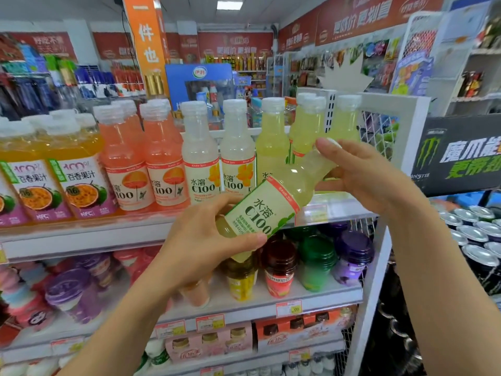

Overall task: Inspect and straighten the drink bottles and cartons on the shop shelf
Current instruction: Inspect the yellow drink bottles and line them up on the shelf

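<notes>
A person is standing in a brightly lit shop hung with red signs and an orange banner [147,36], facing a white shelf [81,237] stocked with drinks. Both hands are holding a yellow-green C100 bottle [273,202] in front of the top tier, clear of the row. The bottle is tilting, its white cap pointing up to the right.

The left hand [200,240] is gripping the bottle's base and lower label, its fingers [230,203] curling round it. The right hand [363,169] is holding the neck, its fingers [333,147] clamping at the cap.

Behind the bottle, upright drinks are lining the top tier:
- passion-fruit juice bottles [78,169] at the left;
- pink-orange C100 bottles [127,158] next;
- cloudy pale C100 bottles [200,158] after them;
- standing yellow-green bottles [271,137] at the right end, beside the white frame.

On the tier below, a red-lidded cup [279,267], a green-lidded cup [315,261] and a purple-lidded cup [352,256] are standing side by side. A price tag [288,308] is hanging on that tier's edge. To the right of the shelf, a black Monster carton [458,156] is sitting above silver-topped cans [477,240].
</notes>
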